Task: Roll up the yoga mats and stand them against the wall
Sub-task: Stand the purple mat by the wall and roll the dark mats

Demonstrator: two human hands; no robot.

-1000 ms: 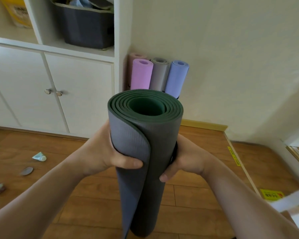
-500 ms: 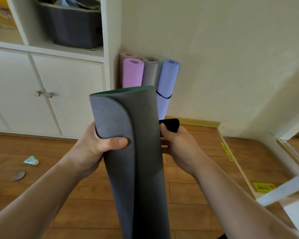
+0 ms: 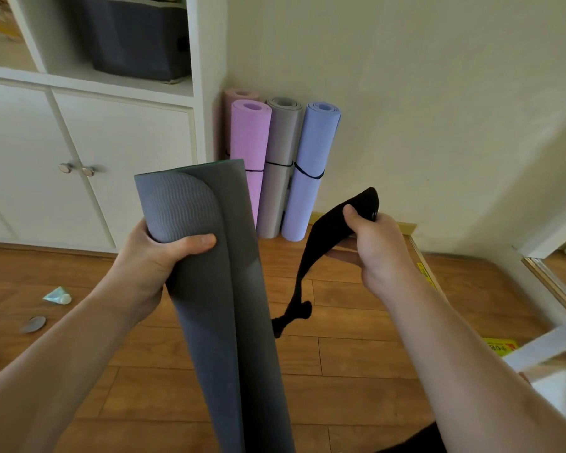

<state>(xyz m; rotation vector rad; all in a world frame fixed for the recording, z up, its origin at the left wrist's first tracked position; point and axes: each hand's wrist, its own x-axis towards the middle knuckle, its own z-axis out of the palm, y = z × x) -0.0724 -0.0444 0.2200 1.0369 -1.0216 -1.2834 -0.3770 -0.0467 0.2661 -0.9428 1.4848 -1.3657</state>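
Near the wall (image 3: pixel 438 93), your left hand (image 3: pixel 157 256) grips the rolled gray mat (image 3: pixel 216 289) upright, and your right hand (image 3: pixel 379 250) pinches a black strap (image 3: pixel 327 230).

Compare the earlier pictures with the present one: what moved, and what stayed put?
The right hand left the grey mat and swung out rightward, pulling a black strap clear. The left hand kept gripping the mat; the rolled mats stayed standing against the wall.
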